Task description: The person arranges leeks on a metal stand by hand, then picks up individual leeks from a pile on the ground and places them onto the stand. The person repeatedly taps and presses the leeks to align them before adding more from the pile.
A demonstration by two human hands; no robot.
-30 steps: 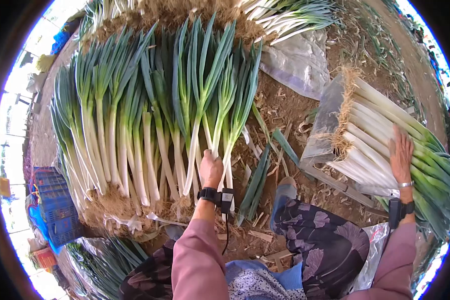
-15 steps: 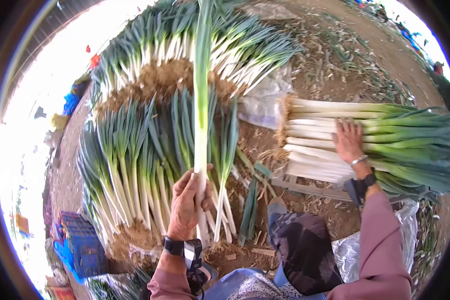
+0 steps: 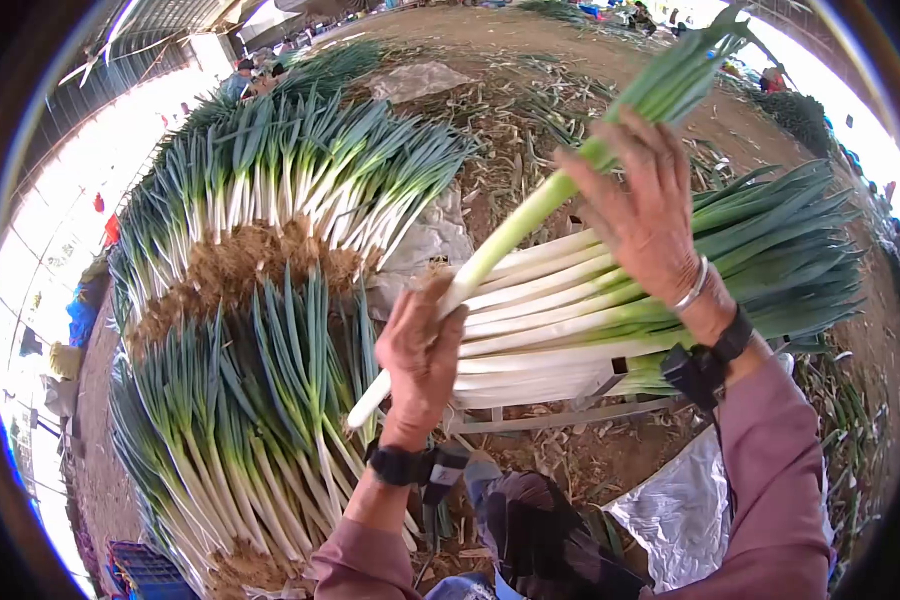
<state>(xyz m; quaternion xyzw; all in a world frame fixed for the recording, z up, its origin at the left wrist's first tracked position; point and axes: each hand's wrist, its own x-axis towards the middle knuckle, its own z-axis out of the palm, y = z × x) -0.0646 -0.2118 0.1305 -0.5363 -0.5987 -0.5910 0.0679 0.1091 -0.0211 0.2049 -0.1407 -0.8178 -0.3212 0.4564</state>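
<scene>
Gripping one leek [image 3: 530, 215] near its white root end, left hand [image 3: 420, 355] clenched around the stalk, fingers wrapped fully. Resting higher up the same stalk, right hand [image 3: 650, 215] with fingers spread and only loosely touching, palm against the pale green part rather than closing on it. Slanting up from lower left to upper right, green tip reaching toward the top edge of the view, root end poking out below the left fist. Hanging just above the trimmed stack [image 3: 610, 320] lying on a low frame [image 3: 550, 415] on the ground. Possibly slipping or snapping at the green section, given the long unsupported length and the loose right-hand contact; possibly knocking the stack out of line if swung down carelessly. Bending at the left wrist, forearm rising from the bottom edge, watch strap showing; angling in from the lower right, right forearm in a pink sleeve, bracelet at the wrist. Lying to the left on the dirt, rows of untrimmed leeks [image 3: 260, 400] with roots toward the person.
</scene>
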